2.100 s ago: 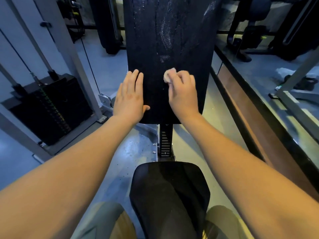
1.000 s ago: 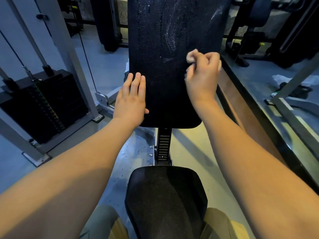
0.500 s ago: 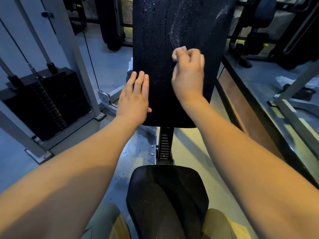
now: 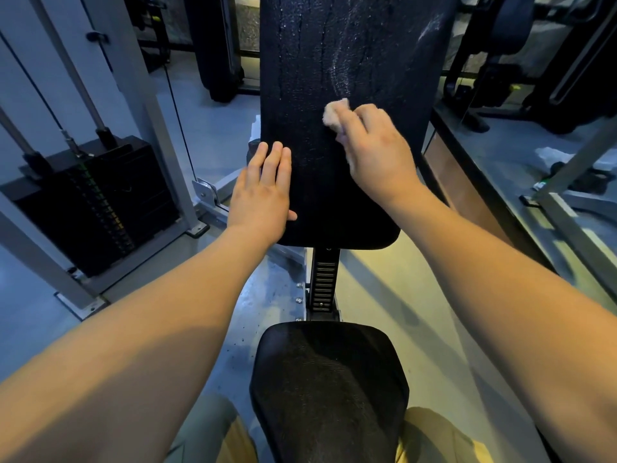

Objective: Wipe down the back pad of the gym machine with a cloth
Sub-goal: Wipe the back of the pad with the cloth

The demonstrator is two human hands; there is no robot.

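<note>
In the head view, the back pad (image 4: 334, 182) stands upright straight ahead of the person, its lower edge above the black seat (image 4: 330, 379). The right hand (image 4: 377, 152) has its fingers curled round a small pale cloth (image 4: 334, 115), bunched into a wad, and presses it against the pad at about mid-height, a little right of centre. A tuft of the cloth pokes out past the fingertips. The left hand (image 4: 263, 192) lies flat on the pad's lower left edge, fingers straight and close together. It holds nothing, and I judge it is there to brace.

The wiping looks to be in mid-course. Above the cloth the surface carries whitish streaks (image 4: 340, 71) and fine speckles, with another pale smear (image 4: 430, 28) near the upper right edge, so that stretch seems unwiped. Below the cloth the pad reads darker and more even, which suggests the lower part is largely done, though a few faint specks show beside the left hand. The top of the pad runs out of frame, so its state cannot be told. By my reading the upper half and the right edge are what is left.
</note>
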